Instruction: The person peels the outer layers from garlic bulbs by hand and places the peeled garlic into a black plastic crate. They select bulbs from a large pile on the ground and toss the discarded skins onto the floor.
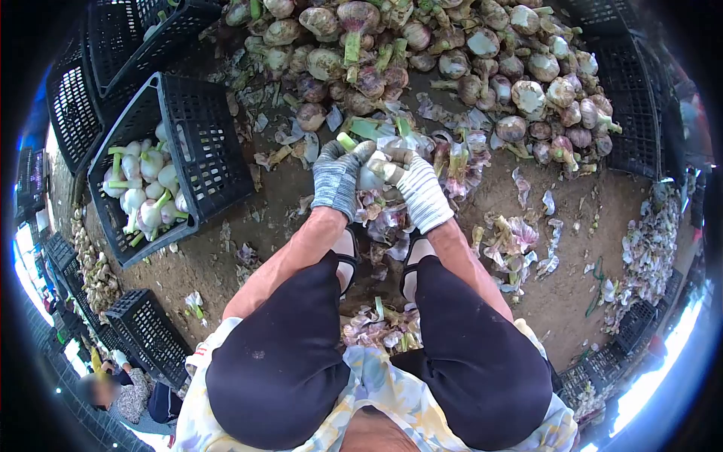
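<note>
Gloved left hand [337, 178] and right hand [419, 188] together clasp a garlic bulb [370, 178].

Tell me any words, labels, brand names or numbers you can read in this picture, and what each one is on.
None can be read.
The black crates show bare lattice walls, no label.
The gloves on the left hand and right hand carry no print.
The garlic bulb they hold has no tag.
</note>
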A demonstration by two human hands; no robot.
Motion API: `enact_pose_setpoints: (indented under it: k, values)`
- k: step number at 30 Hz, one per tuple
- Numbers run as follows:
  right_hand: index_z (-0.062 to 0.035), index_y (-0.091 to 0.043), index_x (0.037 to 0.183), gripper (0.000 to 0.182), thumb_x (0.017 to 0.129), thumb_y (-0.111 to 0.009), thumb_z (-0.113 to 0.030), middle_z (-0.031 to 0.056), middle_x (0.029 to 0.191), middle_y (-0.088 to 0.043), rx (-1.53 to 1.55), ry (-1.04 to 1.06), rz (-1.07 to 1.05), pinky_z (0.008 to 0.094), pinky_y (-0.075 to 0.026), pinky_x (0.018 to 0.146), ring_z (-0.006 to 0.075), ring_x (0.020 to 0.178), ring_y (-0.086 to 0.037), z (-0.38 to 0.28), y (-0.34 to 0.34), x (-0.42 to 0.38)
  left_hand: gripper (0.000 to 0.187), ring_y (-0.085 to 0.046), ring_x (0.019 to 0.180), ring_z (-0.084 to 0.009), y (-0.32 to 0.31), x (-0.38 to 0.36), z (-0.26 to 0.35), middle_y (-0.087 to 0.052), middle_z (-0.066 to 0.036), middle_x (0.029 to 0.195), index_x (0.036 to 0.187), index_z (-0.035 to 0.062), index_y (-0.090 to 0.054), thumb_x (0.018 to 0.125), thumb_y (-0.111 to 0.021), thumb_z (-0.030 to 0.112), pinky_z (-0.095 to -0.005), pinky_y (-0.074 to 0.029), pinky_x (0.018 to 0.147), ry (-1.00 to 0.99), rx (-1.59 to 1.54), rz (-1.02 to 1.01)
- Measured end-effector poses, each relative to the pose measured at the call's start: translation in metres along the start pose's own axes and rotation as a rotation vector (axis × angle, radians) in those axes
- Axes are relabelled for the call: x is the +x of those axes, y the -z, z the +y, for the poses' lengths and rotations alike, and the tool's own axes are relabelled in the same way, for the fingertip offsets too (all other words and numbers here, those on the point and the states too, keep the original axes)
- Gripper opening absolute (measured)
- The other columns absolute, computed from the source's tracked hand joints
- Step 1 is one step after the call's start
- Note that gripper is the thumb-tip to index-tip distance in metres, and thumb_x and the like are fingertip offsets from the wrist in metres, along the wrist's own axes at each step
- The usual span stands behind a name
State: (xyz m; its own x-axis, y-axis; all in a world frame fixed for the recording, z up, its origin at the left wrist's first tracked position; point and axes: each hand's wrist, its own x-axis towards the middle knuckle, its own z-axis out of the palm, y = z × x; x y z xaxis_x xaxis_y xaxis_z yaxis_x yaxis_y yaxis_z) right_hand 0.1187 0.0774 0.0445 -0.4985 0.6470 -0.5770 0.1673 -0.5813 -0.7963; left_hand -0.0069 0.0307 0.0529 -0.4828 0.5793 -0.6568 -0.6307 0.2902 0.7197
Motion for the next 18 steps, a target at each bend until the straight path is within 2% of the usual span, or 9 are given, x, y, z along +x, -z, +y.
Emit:
enact_pose_setpoints:
  k: [3, 5, 7, 8, 9, 12, 15, 17, 18]
  values:
    - [-0.0027, -0.054, 0.112, 0.044, 0.078, -0.069, -0.025, 0.0029, 0.092, -0.060, 0.169, -0.148, -0.072, 0.0224, -0.049, 0.057, 0.0088, 0.071, -0.057, 0.004, 0.007, 0.004, 0.020, -0.059, 0.063, -0.0159, 0.001, -0.003, 0.003, -0.060, -0.008, 0.077, 0.089, 0.0021, -0.055, 0.075, -0.069, 0.008, -0.0283, -0.050, 0.051, 0.094, -0.017, 0.023]
    - [-0.0031, -0.054, 0.112, 0.040, 0.079, -0.067, -0.024, 0.0022, 0.090, -0.060, 0.140, -0.180, -0.063, 0.0232, -0.049, 0.057, 0.0089, 0.071, -0.058, -0.005, 0.011, -0.003, 0.022, -0.060, 0.063, -0.0171, 0.001, -0.003, 0.001, -0.060, -0.008, 0.078, 0.089, 0.0030, -0.053, 0.075, -0.069, 0.008, -0.0296, -0.050, 0.049, 0.060, -0.051, 0.001]
    - [-0.0032, -0.054, 0.113, 0.039, 0.080, -0.066, -0.022, 0.0026, 0.091, -0.060, 0.435, -0.159, -0.112, 0.0239, -0.050, 0.057, 0.0103, 0.072, -0.059, 0.002, 0.018, -0.005, 0.023, -0.060, 0.063, -0.0175, 0.003, -0.001, 0.002, -0.060, -0.009, 0.080, 0.091, 0.0026, -0.053, 0.076, -0.069, 0.008, -0.0297, -0.051, 0.050, 0.097, -0.200, 0.001]
    - [-0.0033, -0.054, 0.113, 0.037, 0.081, -0.064, -0.020, 0.0033, 0.093, -0.060, 0.463, -0.166, -0.108, 0.0241, -0.050, 0.058, 0.0116, 0.075, -0.059, 0.002, 0.017, -0.006, 0.021, -0.060, 0.064, -0.0167, 0.005, 0.001, 0.001, -0.061, -0.008, 0.079, 0.089, 0.0019, -0.054, 0.075, -0.069, 0.008, -0.0288, -0.051, 0.052, 0.085, -0.134, 0.004]
    - [-0.0033, -0.054, 0.113, 0.037, 0.081, -0.064, -0.020, 0.0033, 0.093, -0.060, 0.463, -0.166, -0.108, 0.0241, -0.050, 0.058, 0.0116, 0.075, -0.059, 0.001, 0.016, -0.006, 0.021, -0.060, 0.064, -0.0167, 0.005, 0.002, 0.000, -0.061, -0.008, 0.079, 0.089, 0.0019, -0.054, 0.075, -0.069, 0.008, -0.0288, -0.051, 0.052, 0.085, -0.134, 0.004]
    - [-0.0029, -0.055, 0.111, 0.039, 0.077, -0.068, -0.018, 0.0050, 0.092, -0.062, 0.248, -0.115, 0.017, 0.0249, -0.052, 0.061, 0.0125, 0.077, -0.060, -0.012, 0.006, -0.012, 0.020, -0.057, 0.063, -0.0128, 0.005, 0.004, -0.001, -0.061, -0.006, 0.077, 0.084, 0.0007, -0.057, 0.073, -0.072, 0.008, -0.0247, -0.048, 0.055, -0.128, 0.088, 0.046]
    - [-0.0028, -0.055, 0.108, 0.038, 0.077, -0.069, -0.019, 0.0057, 0.092, -0.062, 0.031, -0.010, 0.037, 0.0243, -0.051, 0.060, 0.0121, 0.076, -0.059, -0.013, -0.007, -0.005, 0.017, -0.060, 0.066, -0.0148, 0.003, 0.004, -0.001, -0.062, -0.006, 0.080, 0.086, 0.0026, -0.058, 0.074, -0.070, 0.004, -0.0280, -0.052, 0.057, -0.133, 0.235, 0.066]
    - [-0.0028, -0.055, 0.108, 0.036, 0.078, -0.067, -0.019, 0.0049, 0.093, -0.061, 0.079, -0.012, 0.019, 0.0232, -0.050, 0.059, 0.0115, 0.076, -0.058, -0.013, -0.007, -0.006, 0.021, -0.057, 0.065, -0.0130, 0.001, 0.000, -0.002, -0.060, -0.005, 0.077, 0.086, 0.0013, -0.056, 0.073, -0.072, 0.007, -0.0260, -0.049, 0.055, -0.156, 0.095, 0.039]
    - [-0.0029, -0.055, 0.108, 0.035, 0.079, -0.066, -0.019, 0.0042, 0.094, -0.060, 0.126, -0.018, -0.001, 0.0221, -0.049, 0.058, 0.0109, 0.076, -0.058, -0.012, -0.006, -0.007, 0.022, -0.058, 0.065, -0.0139, 0.002, -0.003, -0.001, -0.060, -0.006, 0.079, 0.087, 0.0020, -0.055, 0.074, -0.071, 0.007, -0.0269, -0.050, 0.056, -0.068, -0.018, 0.029]
